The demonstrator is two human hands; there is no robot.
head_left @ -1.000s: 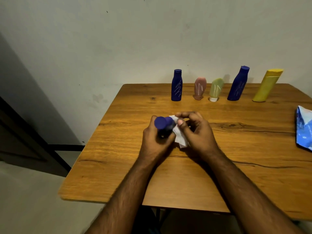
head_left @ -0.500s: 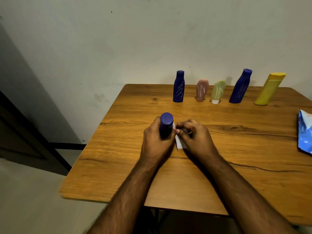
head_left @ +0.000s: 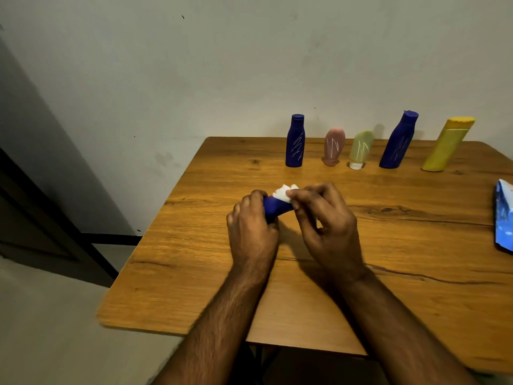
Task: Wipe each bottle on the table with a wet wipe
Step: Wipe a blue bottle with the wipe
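Observation:
My left hand (head_left: 251, 226) grips a dark blue bottle (head_left: 274, 208) tilted over the middle of the wooden table (head_left: 194, 245). My right hand (head_left: 324, 220) pinches a white wet wipe (head_left: 283, 193) against the bottle's upper end, which the wipe hides. Along the table's far edge stand a dark blue bottle (head_left: 295, 141), a pink tube (head_left: 334, 146), a green tube (head_left: 360, 150), a second dark blue bottle (head_left: 399, 141) and a yellow bottle (head_left: 447, 145), each with white scribbles except the yellow one.
A blue wet wipe pack (head_left: 503, 218) lies at the table's right edge. The white wall (head_left: 249, 65) rises right behind the row of bottles. The table's left and near edges drop off to a grey floor (head_left: 55, 315).
The bottle went from upright in my left hand to tilted toward the right. My right hand moved the wipe from the bottle's side up over its upper end.

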